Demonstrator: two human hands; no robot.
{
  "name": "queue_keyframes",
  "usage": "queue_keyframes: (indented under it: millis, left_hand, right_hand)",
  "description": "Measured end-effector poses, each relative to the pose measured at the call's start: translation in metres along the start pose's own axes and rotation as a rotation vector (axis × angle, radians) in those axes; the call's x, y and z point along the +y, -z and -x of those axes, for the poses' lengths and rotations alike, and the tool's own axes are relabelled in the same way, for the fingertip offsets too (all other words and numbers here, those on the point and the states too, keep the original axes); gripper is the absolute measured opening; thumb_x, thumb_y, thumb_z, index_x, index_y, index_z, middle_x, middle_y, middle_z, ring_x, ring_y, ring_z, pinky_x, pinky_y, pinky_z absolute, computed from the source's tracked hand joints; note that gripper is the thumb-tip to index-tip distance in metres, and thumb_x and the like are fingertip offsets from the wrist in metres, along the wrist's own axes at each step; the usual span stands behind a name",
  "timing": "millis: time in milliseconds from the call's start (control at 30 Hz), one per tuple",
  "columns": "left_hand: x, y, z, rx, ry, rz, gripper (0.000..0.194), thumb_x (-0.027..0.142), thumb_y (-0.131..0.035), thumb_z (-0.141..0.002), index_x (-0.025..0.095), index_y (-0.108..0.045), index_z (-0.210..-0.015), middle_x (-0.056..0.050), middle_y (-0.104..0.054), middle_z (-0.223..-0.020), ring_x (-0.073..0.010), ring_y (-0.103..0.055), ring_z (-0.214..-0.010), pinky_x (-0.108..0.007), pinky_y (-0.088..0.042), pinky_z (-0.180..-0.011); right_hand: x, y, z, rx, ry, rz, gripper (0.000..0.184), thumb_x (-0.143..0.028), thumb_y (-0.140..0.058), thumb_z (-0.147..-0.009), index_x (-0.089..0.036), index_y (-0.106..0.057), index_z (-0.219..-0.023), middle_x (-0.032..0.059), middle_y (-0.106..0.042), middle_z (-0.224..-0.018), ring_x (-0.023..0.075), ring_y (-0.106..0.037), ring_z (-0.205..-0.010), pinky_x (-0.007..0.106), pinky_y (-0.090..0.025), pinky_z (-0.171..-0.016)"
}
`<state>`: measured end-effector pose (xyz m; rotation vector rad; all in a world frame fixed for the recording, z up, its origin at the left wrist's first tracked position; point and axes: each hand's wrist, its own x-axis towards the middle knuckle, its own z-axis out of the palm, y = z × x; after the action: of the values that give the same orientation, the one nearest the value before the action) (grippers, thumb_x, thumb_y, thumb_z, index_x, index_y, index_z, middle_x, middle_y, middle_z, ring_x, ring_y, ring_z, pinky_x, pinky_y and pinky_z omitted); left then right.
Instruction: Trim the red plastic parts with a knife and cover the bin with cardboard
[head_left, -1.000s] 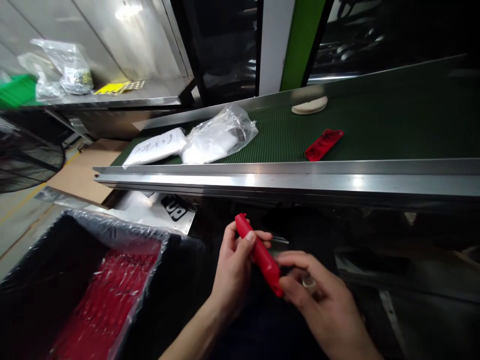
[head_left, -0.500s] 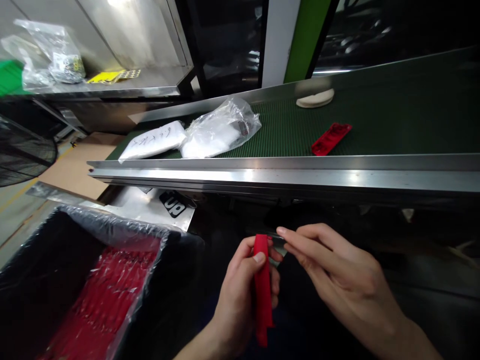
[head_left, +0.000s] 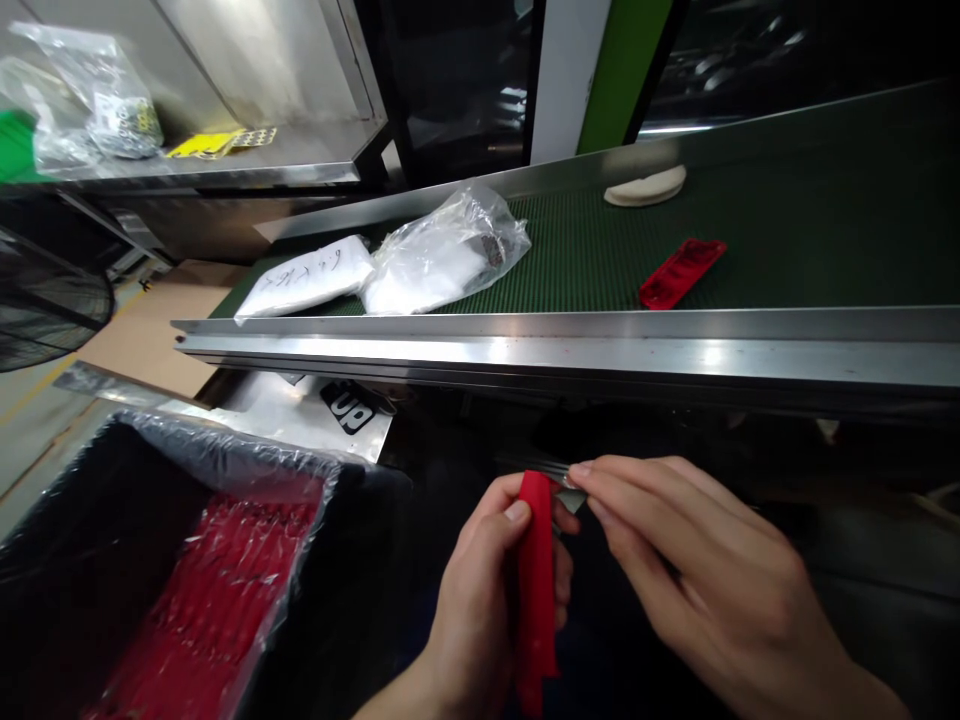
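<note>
My left hand point(head_left: 480, 590) is closed around a long, narrow red plastic part point(head_left: 537, 580), thumb on its near face and fingers behind. The part stands nearly upright, with a step at its lower end. My right hand point(head_left: 705, 570) pinches a thin grey metal blade point(head_left: 571, 480) between thumb and fingertips. The blade lies at the part's upper right edge; whether it touches cannot be made out. Another red plastic part point(head_left: 682, 274) lies on the green conveyor belt point(head_left: 577, 260), its hollow side showing.
At lower left stands a black bin point(head_left: 67, 530) lined with clear plastic, holding rows of red parts point(head_left: 225, 570). A metal rail point(head_left: 480, 345) edges the belt. On the belt lie a white packet point(head_left: 307, 277), a clear bag point(head_left: 450, 255) and a pale curved pad point(head_left: 646, 187).
Both hands and the red part have shifted slightly right in view. My right hand has turned a little, and more of the blade shows beside the part's top.
</note>
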<state>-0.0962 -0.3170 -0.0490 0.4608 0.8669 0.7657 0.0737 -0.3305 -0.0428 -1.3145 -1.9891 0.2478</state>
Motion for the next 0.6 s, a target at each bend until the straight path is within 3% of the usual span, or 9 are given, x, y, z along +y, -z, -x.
queue_keyframes:
  millis: [67, 233, 600]
  left_hand:
    - [0.0, 0.0006, -0.0005, 0.013, 0.0, -0.004, 0.029, 0.04, -0.043, -0.092, 0.016, -0.058, -0.1, -0.006, -0.059, -0.082, -0.0117, -0.048, -0.056, -0.021, -0.036, -0.045]
    - [0.0007, -0.0003, -0.002, 0.004, 0.017, -0.067, 0.034, 0.043, -0.039, -0.092, 0.015, -0.058, -0.098, -0.003, -0.052, -0.061, -0.0119, -0.045, -0.052, -0.021, -0.035, -0.047]
    - [0.0023, 0.0028, -0.0041, 0.014, 0.005, -0.098, 0.032, 0.042, -0.038, -0.093, 0.015, -0.055, -0.097, -0.001, -0.051, -0.057, -0.0115, -0.042, -0.049, -0.021, -0.032, -0.045]
  right_hand:
    - [0.0012, 0.0001, 0.0005, -0.023, 0.003, 0.003, 0.044, -0.004, -0.055, -0.086, -0.02, -0.056, -0.127, 0.0055, -0.062, -0.115, 0.0174, -0.057, -0.102, 0.036, -0.048, -0.088]
    - [0.0053, -0.0001, 0.0004, -0.034, 0.036, 0.04, 0.043, -0.004, -0.055, -0.086, -0.019, -0.057, -0.126, 0.0065, -0.062, -0.116, 0.0182, -0.057, -0.102, 0.037, -0.047, -0.086]
    - [0.0028, -0.0005, -0.0025, -0.035, 0.118, 0.057, 0.04, 0.001, -0.057, -0.084, -0.012, -0.06, -0.121, 0.0097, -0.062, -0.109, 0.0177, -0.056, -0.095, 0.035, -0.045, -0.079]
